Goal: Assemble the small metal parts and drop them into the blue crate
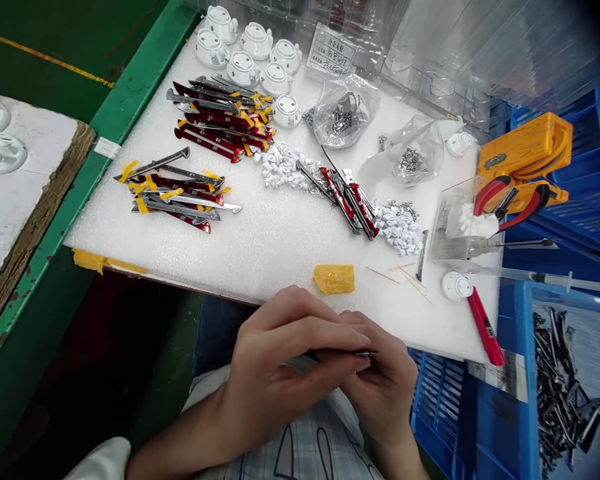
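In the head view, my left hand point(285, 360) and my right hand point(387, 373) meet at the table's front edge. Between their fingers is a thin dark strip point(337, 352), seen nearly edge-on and mostly covered. Both hands are closed on it. Just beyond them lies a small yellow tape-covered block point(334, 279). Thin wooden sticks point(415, 281) and a slim grey strip point(422, 255) rest to its right. Farther back are loose red and grey strips point(349, 200) beside piles of small white parts point(399, 227).
Taped strips point(175, 193) lie in bundles at left, with white domed pieces point(243, 69) behind. Bags of small metal parts point(345, 117) stand at the back. At right are a clear box point(450, 227) with pliers point(525, 207), a red cutter point(485, 327), a syringe point(555, 279) and blue crates point(515, 427).
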`<move>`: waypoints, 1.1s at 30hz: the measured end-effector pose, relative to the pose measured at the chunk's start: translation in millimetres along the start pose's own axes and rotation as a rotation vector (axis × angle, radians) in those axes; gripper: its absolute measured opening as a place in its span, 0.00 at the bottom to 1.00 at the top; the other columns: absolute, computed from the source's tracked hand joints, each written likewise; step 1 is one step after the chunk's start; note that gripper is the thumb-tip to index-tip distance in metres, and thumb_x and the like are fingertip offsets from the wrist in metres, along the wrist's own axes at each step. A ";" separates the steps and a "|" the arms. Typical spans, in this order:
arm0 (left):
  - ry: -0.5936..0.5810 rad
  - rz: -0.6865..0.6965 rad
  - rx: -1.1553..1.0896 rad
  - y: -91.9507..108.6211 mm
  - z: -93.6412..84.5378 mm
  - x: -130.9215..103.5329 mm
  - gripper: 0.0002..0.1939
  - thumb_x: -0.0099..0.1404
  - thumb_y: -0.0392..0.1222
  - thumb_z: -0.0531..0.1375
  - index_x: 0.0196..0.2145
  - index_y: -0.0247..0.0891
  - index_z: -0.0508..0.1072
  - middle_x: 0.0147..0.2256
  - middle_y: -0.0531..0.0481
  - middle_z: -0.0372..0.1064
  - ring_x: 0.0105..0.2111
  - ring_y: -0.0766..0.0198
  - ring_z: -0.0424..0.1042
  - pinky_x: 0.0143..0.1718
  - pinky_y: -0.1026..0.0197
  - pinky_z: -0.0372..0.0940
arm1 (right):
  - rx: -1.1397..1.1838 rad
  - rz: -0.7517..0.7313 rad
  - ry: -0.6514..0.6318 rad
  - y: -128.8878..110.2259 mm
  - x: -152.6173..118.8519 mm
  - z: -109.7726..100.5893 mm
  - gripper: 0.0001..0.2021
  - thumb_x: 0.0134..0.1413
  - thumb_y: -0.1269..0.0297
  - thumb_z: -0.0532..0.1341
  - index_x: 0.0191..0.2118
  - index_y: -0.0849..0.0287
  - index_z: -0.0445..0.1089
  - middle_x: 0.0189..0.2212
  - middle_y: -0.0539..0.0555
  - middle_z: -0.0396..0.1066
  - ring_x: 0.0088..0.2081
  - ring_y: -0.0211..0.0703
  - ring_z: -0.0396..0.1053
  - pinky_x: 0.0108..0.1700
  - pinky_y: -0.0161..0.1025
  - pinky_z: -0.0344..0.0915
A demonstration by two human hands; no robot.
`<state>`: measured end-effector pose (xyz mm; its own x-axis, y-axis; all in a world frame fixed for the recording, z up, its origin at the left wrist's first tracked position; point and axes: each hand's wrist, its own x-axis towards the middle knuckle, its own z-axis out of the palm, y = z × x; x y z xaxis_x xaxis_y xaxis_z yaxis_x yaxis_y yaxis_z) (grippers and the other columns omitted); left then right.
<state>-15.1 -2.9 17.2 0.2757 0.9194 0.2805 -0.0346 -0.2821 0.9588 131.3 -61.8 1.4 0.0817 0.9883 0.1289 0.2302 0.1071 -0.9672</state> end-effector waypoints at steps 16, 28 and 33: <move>-0.034 0.012 0.050 2.6 -4.5 0.2 0.06 0.69 0.33 0.71 0.38 0.44 0.85 0.33 0.53 0.81 0.27 0.67 0.76 0.27 0.66 0.73 | 0.027 0.019 -0.030 -0.3 3.8 2.3 0.06 0.67 0.70 0.66 0.41 0.49 0.77 0.34 0.47 0.81 0.34 0.40 0.78 0.37 0.36 0.75; 0.120 0.041 0.100 -1.2 -5.5 2.9 0.13 0.65 0.24 0.64 0.35 0.43 0.75 0.31 0.56 0.72 0.29 0.67 0.73 0.29 0.65 0.72 | 0.223 0.077 0.161 4.6 5.2 -4.5 0.02 0.69 0.66 0.67 0.42 0.51 0.75 0.33 0.48 0.75 0.35 0.40 0.72 0.36 0.37 0.70; -0.044 0.026 0.178 -16.7 -11.9 -7.0 0.12 0.66 0.23 0.64 0.36 0.41 0.76 0.32 0.56 0.75 0.30 0.69 0.76 0.32 0.69 0.72 | 0.345 0.060 0.186 1.7 11.6 -13.3 0.05 0.68 0.58 0.71 0.41 0.51 0.77 0.29 0.47 0.72 0.31 0.39 0.68 0.31 0.37 0.65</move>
<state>-27.9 -1.4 -0.3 0.3189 0.8995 0.2987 0.1275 -0.3531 0.9269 145.6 -51.6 4.2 0.2671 0.9606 0.0763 -0.1175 0.1111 -0.9868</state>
